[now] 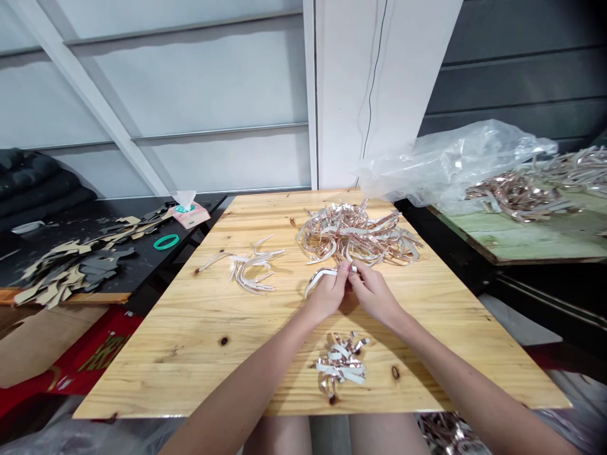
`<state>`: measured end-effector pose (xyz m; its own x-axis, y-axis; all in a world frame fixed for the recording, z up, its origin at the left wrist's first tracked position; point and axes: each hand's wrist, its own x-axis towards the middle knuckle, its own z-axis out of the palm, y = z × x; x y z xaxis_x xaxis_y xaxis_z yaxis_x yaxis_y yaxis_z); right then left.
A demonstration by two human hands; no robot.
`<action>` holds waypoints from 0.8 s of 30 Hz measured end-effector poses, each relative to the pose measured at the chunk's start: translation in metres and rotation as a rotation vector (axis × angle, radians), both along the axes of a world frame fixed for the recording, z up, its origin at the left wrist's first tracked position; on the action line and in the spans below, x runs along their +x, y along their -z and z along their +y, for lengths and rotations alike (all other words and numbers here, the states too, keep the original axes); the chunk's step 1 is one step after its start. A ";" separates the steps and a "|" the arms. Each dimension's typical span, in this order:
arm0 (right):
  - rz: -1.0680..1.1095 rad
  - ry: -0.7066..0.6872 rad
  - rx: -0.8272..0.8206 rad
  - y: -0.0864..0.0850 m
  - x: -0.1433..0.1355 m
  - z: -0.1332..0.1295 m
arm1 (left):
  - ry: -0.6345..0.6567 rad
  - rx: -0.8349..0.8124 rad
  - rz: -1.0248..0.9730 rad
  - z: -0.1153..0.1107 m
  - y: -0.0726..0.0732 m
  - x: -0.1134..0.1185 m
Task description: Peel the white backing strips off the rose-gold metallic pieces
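Over the middle of the wooden table, my left hand (331,292) and my right hand (371,287) meet, thumbs and fingers pinched close together. Between them they grip a white and rose-gold strip (318,276), whose tail curves out to the left of my left hand. Just beyond my fingers lies a tangled heap of rose-gold and white strips (355,234). A looser bunch of whitish strips (253,272) rests to the left. Nearer my body sits a small pile of short, curled metallic and white pieces (341,361).
The wooden table (190,354) fills the centre. On the black table to the left are dark and tan scraps (80,265), a green tape ring (166,242) and a tissue pack (190,215). A clear plastic bag (465,161) and more strips (521,193) lie on the right-hand board.
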<state>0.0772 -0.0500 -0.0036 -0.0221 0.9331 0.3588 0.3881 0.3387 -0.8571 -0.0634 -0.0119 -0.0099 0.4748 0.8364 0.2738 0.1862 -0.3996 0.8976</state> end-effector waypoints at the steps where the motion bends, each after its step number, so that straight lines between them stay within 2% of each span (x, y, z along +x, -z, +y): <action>1: 0.024 -0.007 -0.009 0.000 0.000 0.000 | 0.002 -0.002 0.008 0.000 0.001 0.000; 4: 0.154 -0.034 -0.037 0.000 0.001 0.002 | 0.010 -0.003 0.004 -0.002 0.002 0.000; 8: 0.368 -0.066 -0.109 -0.005 0.002 0.004 | 0.072 -0.038 -0.101 -0.002 0.001 0.002; 14: 0.722 0.000 -0.254 -0.022 0.003 0.004 | 0.223 -0.231 -0.372 0.000 0.006 0.010; 17: 0.840 -0.012 -0.275 -0.027 0.005 0.003 | 0.213 -0.238 -0.344 0.000 0.003 0.009; 24: 1.139 -0.036 -0.337 -0.034 0.016 0.006 | 0.166 0.033 -0.083 0.002 -0.011 -0.002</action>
